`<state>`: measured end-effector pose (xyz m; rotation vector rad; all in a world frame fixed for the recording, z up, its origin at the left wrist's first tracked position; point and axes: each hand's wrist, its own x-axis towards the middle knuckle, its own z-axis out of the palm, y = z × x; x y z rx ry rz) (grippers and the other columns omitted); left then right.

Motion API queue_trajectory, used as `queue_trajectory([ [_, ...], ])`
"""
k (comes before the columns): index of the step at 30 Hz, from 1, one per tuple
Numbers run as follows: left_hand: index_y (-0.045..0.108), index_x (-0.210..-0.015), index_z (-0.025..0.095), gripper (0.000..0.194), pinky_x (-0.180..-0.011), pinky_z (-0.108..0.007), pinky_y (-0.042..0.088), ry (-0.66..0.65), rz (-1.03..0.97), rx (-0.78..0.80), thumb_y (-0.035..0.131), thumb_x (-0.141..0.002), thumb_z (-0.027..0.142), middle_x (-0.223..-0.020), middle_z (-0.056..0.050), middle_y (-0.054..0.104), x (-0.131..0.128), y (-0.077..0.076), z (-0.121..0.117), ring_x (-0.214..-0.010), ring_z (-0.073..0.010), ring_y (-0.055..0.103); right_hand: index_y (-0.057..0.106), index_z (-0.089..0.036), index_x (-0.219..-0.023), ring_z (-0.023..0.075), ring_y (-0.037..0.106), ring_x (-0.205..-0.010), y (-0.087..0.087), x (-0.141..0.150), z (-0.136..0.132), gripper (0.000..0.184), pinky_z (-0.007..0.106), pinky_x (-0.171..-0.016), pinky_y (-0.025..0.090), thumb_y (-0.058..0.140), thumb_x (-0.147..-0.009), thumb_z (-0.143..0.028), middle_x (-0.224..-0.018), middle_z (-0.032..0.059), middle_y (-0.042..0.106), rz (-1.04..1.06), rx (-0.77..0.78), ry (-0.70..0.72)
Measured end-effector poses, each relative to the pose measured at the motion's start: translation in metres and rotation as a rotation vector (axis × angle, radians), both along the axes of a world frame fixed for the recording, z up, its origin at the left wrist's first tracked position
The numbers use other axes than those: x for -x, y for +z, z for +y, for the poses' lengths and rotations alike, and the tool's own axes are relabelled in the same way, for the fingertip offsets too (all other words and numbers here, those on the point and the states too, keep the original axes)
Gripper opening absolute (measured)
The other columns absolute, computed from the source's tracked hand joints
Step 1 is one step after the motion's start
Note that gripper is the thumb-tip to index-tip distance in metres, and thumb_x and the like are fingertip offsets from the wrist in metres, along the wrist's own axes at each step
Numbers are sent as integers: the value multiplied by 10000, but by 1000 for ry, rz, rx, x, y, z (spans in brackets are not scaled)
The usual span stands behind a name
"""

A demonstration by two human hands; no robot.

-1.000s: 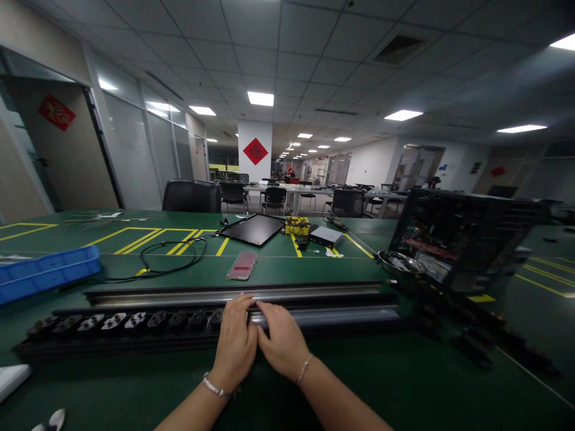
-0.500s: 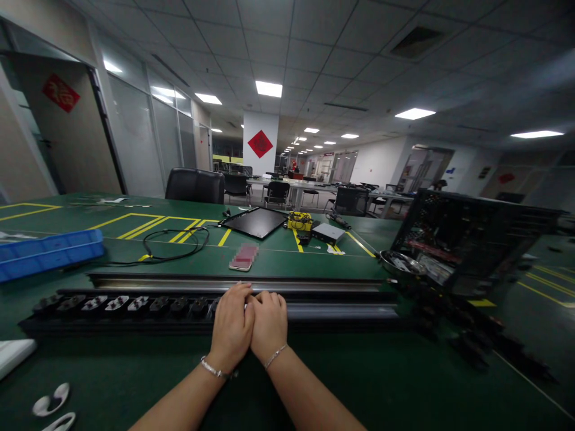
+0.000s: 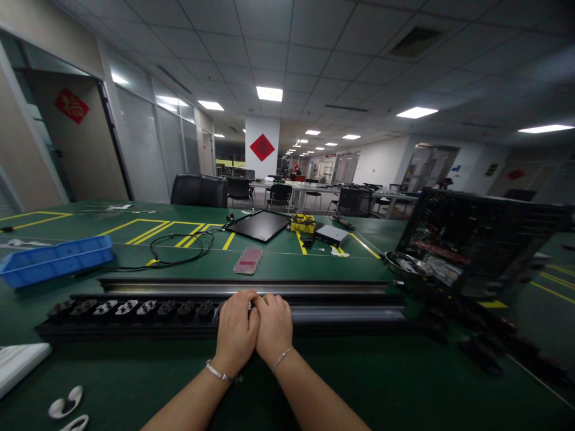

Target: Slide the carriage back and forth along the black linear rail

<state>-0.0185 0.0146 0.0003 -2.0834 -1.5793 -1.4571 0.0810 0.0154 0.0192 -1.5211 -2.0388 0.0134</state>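
The left hand [image 3: 236, 332] and right hand [image 3: 275, 328] touch side by side over the middle of a black rail [image 3: 148, 331], fingers together and bent down; what they grip beneath, if anything, I cannot tell. Left of them, the rail holds a row of sockets [image 3: 146, 307]. Green counter [image 3: 359, 377] stretches along its near edge. A red door sign [image 3: 72, 106] reads 福. Beyond the rail sit a blue tray [image 3: 63, 264], left, and a metal bowl [image 3: 395, 267] of blurred parts, right.
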Motion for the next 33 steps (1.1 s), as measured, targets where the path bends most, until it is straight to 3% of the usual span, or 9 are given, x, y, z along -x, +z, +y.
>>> queue_trajectory([
  [7, 577, -990, 186, 249, -877, -422, 460, -19, 12, -27, 403, -812, 169, -1010, -79, 654, 1, -2, 2, -974, -232, 587, 603, -273, -1025, 187, 497, -905, -3, 1, 1, 221, 370, -901, 332, 434, -892, -228, -939, 21, 612, -39, -17, -22],
  [19, 566, -1001, 193, 233, -921, -433, 483, -82, 12, -44, 381, -860, 186, -1069, -79, 648, 2, -3, 1, -1041, -214, 590, 610, -249, -940, 190, 497, -899, -7, 2, 4, 171, 337, -830, 348, 460, -878, -194, -941, 10, 620, 27, -1, -42],
  [28, 521, -1133, 189, 298, -999, -418, 442, -184, -11, 102, 338, -908, 258, -1276, -94, 571, -2, 0, -3, -1181, -198, 530, 601, -211, -947, 194, 500, -931, -3, -3, 3, 187, 323, -848, 356, 437, -871, -161, -974, 36, 622, 33, 33, -43],
  [33, 502, -1192, 185, 347, -985, -398, 450, -161, 25, 178, 319, -924, 307, -1300, -105, 559, -3, -1, -4, -1176, -196, 541, 597, -195, -936, 198, 499, -912, -4, -5, 4, 204, 320, -853, 358, 410, -870, -144, -961, 47, 620, 23, 46, -47],
])
